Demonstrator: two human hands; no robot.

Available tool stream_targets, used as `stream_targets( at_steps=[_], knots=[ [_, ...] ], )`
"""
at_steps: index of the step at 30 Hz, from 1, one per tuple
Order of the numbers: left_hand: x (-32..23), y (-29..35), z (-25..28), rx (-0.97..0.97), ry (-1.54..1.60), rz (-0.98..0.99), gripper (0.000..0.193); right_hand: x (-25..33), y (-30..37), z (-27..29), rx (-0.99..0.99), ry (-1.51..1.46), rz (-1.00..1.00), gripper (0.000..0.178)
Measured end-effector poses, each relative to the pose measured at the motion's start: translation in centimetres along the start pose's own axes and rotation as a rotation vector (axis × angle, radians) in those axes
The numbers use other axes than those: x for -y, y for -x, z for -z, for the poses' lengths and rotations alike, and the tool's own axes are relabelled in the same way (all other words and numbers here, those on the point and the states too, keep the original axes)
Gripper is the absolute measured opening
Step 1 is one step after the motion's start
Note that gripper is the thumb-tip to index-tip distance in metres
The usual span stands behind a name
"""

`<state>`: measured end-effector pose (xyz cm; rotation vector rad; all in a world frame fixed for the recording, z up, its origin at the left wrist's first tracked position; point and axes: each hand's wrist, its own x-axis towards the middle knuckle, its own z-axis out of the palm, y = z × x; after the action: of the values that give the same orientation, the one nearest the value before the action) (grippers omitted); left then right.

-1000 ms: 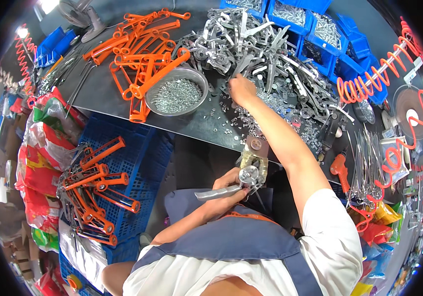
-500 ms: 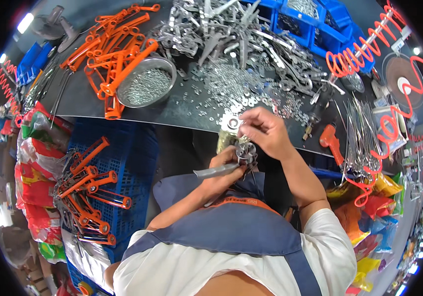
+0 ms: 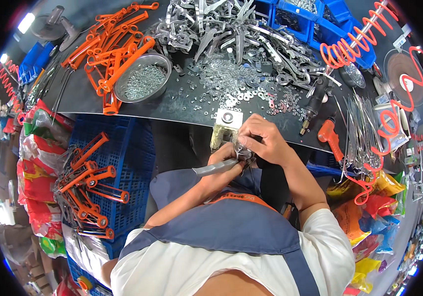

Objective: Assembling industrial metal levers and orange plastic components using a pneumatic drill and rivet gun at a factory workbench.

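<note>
My left hand (image 3: 220, 173) is closed around a grey metal lever piece (image 3: 215, 168), whose flat handle sticks out to the left. Over the round metal end of this piece, my right hand (image 3: 266, 140) has its thumb and fingers pinched together. Whatever lies in that pinch is too small or hidden to name. Just beyond my hands, a metal fixture (image 3: 229, 117) with a round hole in its pale top plate stands at the bench edge. Small washers and nuts (image 3: 243, 93) lie scattered behind it.
A heap of grey metal levers (image 3: 211, 29) covers the back of the bench (image 3: 182, 106). Left of it are orange frames (image 3: 117, 54) and a steel bowl (image 3: 143, 79) of small parts. At right lie a power driver (image 3: 314, 103), an orange-handled tool (image 3: 329, 135) and thin rods (image 3: 362, 133).
My right hand has come slightly lower and closer to the lever piece, uncovering more of the fixture. My left hand keeps its hold. The whole view has shifted a little.
</note>
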<state>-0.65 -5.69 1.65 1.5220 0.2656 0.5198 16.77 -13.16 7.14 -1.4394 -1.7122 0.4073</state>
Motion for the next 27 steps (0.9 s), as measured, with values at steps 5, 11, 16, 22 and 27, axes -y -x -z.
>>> stream_targets(
  at_steps=[5, 11, 16, 22, 27],
  knots=[
    [-1.3, -0.3, -0.4, -0.038, 0.369, 0.009, 0.032, 0.6, 2.3, -1.3, -0.234, -0.156, -0.113, 0.020],
    [-1.9, -2.3, 1.8, 0.165, -0.253, -0.439, 0.049, 1.3, 5.7, -4.8, -0.522, -0.341, -0.350, 0.035],
    [-1.5, -2.0, 0.5, 0.141, -0.197, -0.419, 0.041, 1.1, 6.6, -9.0, -0.675, -0.558, -0.588, 0.048],
    [-0.1, -1.9, -0.3, 0.146, -0.221, -0.425, 0.038, -0.1, 6.6, -9.9, -0.672, -0.409, -0.600, 0.047],
    [-1.1, -1.3, 2.2, 0.025, -0.102, -0.509, 0.040, 1.2, 4.9, -8.1, -0.567, -0.425, -0.588, 0.035]
  ],
)
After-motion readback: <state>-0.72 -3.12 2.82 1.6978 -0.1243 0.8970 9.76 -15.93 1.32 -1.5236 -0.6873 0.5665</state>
